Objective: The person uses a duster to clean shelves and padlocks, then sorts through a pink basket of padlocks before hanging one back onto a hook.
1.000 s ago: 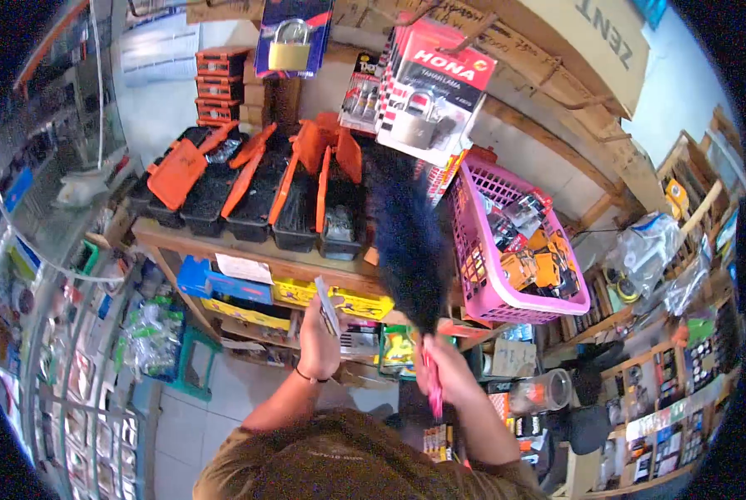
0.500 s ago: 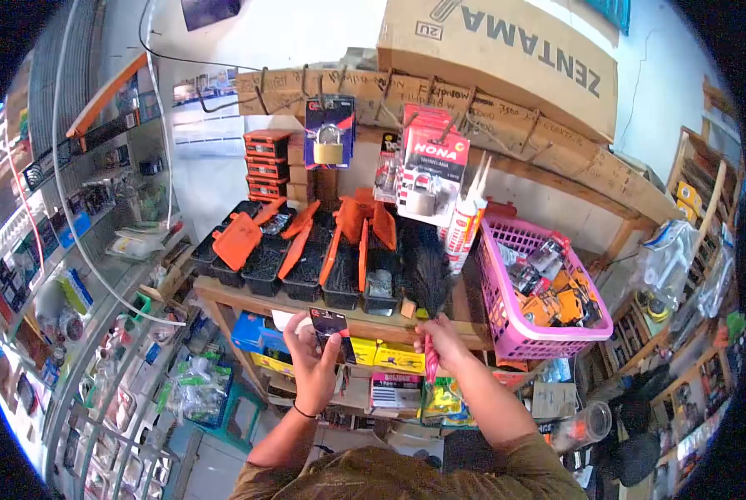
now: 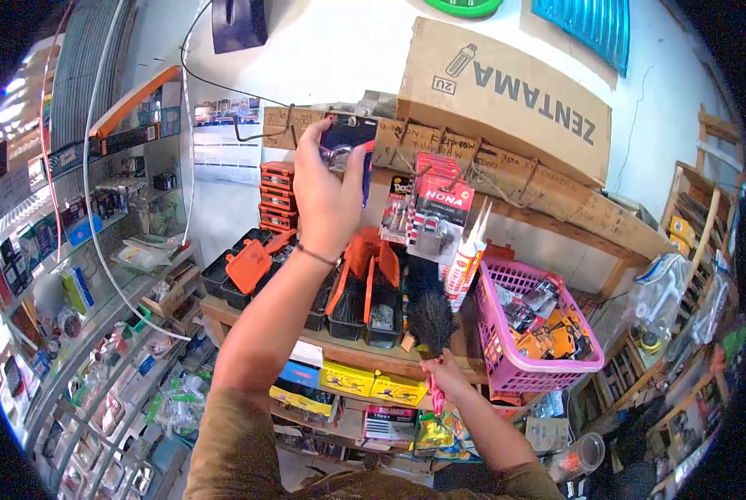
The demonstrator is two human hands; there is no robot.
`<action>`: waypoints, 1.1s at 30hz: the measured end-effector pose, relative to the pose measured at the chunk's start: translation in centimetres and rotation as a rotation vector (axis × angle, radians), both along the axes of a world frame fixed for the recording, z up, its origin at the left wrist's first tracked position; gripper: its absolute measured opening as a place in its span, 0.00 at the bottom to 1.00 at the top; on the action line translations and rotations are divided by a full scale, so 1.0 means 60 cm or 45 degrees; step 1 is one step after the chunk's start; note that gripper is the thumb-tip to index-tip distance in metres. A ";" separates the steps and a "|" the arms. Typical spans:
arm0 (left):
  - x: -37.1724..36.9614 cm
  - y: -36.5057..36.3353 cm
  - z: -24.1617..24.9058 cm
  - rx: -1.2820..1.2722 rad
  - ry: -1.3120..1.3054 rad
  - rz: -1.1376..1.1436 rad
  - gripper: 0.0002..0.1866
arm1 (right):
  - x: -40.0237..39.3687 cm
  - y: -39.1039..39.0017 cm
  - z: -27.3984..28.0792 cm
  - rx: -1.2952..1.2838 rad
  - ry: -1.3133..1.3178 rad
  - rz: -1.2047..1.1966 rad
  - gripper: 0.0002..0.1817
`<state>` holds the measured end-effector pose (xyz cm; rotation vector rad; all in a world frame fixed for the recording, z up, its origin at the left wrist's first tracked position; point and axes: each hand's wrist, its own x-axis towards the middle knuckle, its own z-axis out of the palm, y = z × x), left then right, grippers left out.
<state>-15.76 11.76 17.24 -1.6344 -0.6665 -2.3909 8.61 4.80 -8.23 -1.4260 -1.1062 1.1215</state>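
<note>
Left hand (image 3: pixel 327 204) has its fingers round a flat, glossy padlock card (image 3: pixel 354 133), up by the rough wooden beam (image 3: pixel 481 160). Right hand (image 3: pixel 446 377) is clenched on the fuzzy black duster's (image 3: pixel 431 323) pink handle. Card was way lower before, near the yellow boxes (image 3: pixel 346 377).

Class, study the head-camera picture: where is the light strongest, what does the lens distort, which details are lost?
Head view: glare whitens the far left edge and upper wall; head view: the shelving at left bows, and the corners are black; head view: the padlock pack is dark behind the left hand, and the shelving's small labels are illegible.
</note>
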 end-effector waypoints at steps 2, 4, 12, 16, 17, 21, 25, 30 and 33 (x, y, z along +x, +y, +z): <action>0.003 0.004 0.004 -0.003 -0.018 0.025 0.22 | 0.001 0.002 0.001 0.057 -0.016 -0.009 0.17; 0.002 -0.003 0.008 -0.007 -0.025 0.048 0.22 | 0.025 0.021 -0.034 0.095 -0.136 -0.037 0.18; 0.001 -0.003 -0.022 -0.120 0.016 0.168 0.23 | 0.004 -0.017 0.037 0.002 -0.212 -0.027 0.20; 0.007 0.021 -0.052 -0.277 0.022 0.163 0.23 | 0.012 -0.021 0.036 -0.028 -0.138 0.013 0.21; 0.010 0.043 -0.061 -0.191 -0.015 0.123 0.23 | 0.012 -0.023 0.037 -0.050 -0.149 -0.008 0.22; 0.018 0.069 -0.052 -0.123 0.033 0.408 0.23 | 0.011 -0.026 0.035 -0.082 -0.152 -0.013 0.23; 0.029 0.061 -0.050 -0.177 -0.012 0.670 0.20 | 0.013 -0.028 0.030 -0.065 -0.191 -0.070 0.23; 0.028 0.053 -0.079 -0.062 -0.014 0.555 0.20 | 0.026 -0.020 -0.010 0.096 -0.093 -0.105 0.24; 0.054 -0.002 -0.144 0.009 0.092 0.291 0.16 | 0.015 -0.012 -0.039 0.309 -0.340 -0.204 0.28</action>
